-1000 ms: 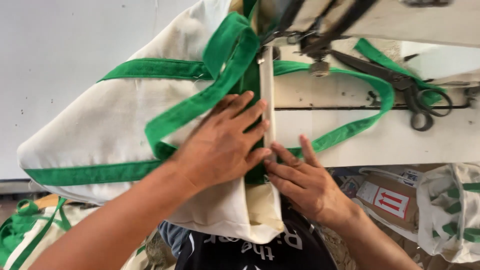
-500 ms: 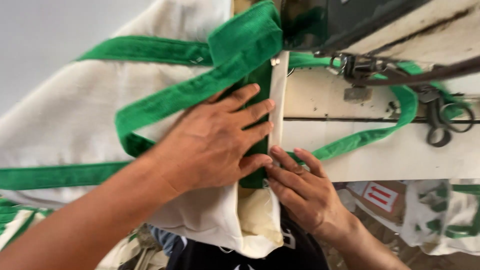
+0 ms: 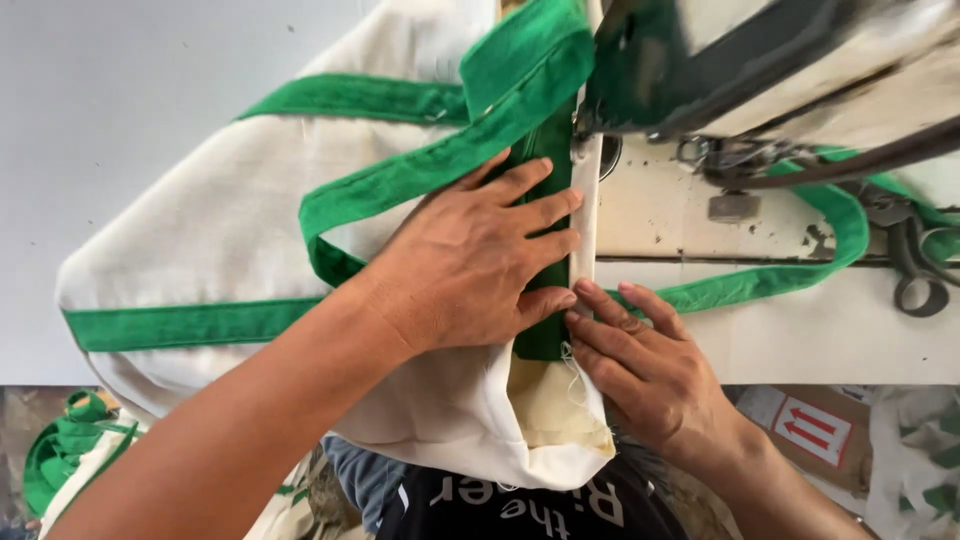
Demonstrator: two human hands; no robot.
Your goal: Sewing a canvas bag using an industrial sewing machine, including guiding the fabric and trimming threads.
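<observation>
Pressing cream bag [image 3: 230, 230] edge flat, left hand [image 3: 470, 255] and right hand [image 3: 645, 375] open-palmed, sewing machine [image 3: 760, 70] crowding above.

Bright, even daylight with soft shadows; the sewing machine [image 3: 780, 70] at upper right is blurred and stretched, the frame's lower edge soft, no glare on the white table [image 3: 120, 130]

Dark scissors [image 3: 915, 265] lie at the right edge of my white counter [image 3: 800, 340]. Below it, a cardboard box [image 3: 815, 430] with a red arrow label sits beside more cream-and-green bags [image 3: 915, 470], and green straps [image 3: 60, 450] are heaped lower left.
</observation>
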